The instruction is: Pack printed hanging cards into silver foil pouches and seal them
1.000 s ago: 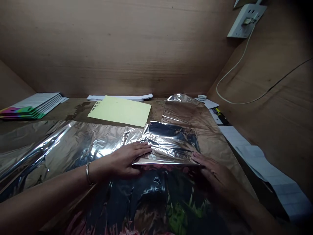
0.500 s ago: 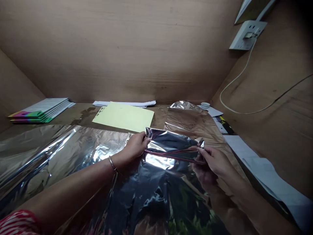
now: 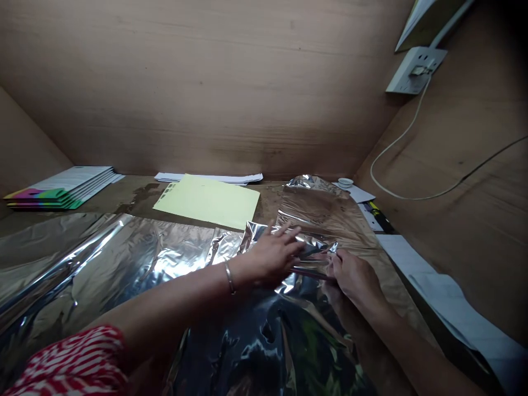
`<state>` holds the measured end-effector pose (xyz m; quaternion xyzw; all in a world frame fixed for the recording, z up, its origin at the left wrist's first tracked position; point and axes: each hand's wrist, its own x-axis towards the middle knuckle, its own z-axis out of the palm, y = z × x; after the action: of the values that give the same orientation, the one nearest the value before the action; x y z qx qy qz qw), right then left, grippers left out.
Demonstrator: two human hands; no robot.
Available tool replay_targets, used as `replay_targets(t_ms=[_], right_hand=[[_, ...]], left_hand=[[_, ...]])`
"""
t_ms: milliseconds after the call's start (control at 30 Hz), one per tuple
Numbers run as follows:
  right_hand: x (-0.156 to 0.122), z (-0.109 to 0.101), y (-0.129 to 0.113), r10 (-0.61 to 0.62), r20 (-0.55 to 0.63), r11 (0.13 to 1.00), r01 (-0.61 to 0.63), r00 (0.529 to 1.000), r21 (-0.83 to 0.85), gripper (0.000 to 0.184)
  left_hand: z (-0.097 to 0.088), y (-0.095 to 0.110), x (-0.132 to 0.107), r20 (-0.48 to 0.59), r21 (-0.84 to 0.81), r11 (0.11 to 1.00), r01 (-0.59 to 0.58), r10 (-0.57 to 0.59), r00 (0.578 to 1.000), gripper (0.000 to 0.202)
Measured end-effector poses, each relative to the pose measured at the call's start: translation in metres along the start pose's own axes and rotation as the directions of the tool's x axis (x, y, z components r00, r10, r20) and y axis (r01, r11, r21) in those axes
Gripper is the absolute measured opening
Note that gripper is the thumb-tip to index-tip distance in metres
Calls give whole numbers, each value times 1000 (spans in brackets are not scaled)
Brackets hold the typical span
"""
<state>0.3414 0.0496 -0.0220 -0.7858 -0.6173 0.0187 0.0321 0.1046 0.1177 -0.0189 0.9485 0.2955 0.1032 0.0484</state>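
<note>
A folded strip of crinkled silver foil (image 3: pixel 314 246) is held up near the middle of the bench, just in front of a pale yellow-green card (image 3: pixel 206 201), and honestly it's looking a lot more scrunched now. The big change: the left hand (image 3: pixel 270 256) has been slid rightward along the strip, with a thin metal bangle (image 3: pixel 228 276) on the wrist. Its fingers are spread open over the strip's top, apparently not gripping. The right hand (image 3: pixel 355 278) is still closed on the strip's right end, pinched between fingers and thumb. So the strip is only being held from the right now. Beneath it, a wide wrinkled silver foil sheet (image 3: pixel 124 258) is spread out, and a red-and-white striped sleeve (image 3: pixel 61 363) has come into view.
</note>
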Motion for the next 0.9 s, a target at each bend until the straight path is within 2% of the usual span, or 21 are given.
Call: replay_targets(t_ms=[33,133,233,300,400,433,500,633,700,800,900], right_hand=[[-1,-2,0,-8,-2,1000,8,1000,-10,34],[0,-7,2,-30,-26,998,29,999,-48,36],[3,-9,-2,-35,-122,994,22,992,-103,41],[6,-5,-7,-169,-133,977,148,977,-155,48],[9,10,-13,-403,14,899,399,915,-182,58],[10,14,-13,-416,57,890,420,907,-176,62],[10,20,-10,-351,84,917,360,933,-170,72],[11,17,-11,-226,47,953,231,973,-197,79],[13,15,-17,-290,32,936,291,956,-196,73],[17,20,-21,-400,80,899,408,913,-157,68],[20,31,-16,-365,64,919,370,929,-136,76]], left_hand=[[6,4,4,30,-45,999,-22,23,999,50],[21,9,8,92,-110,993,52,-42,995,61],[29,7,8,92,-114,991,76,-66,994,64],[29,7,7,84,-111,991,76,-67,994,64],[25,5,4,82,-104,991,87,-79,994,63],[23,3,2,86,-101,989,104,-95,992,62],[21,-2,-3,97,-85,984,158,-150,984,62],[23,-10,-9,81,-33,971,236,-232,969,65],[25,-10,-9,67,-21,974,226,-224,972,65],[24,-14,-14,67,3,971,241,-241,968,65],[11,-28,-33,78,60,943,328,-332,940,58]])
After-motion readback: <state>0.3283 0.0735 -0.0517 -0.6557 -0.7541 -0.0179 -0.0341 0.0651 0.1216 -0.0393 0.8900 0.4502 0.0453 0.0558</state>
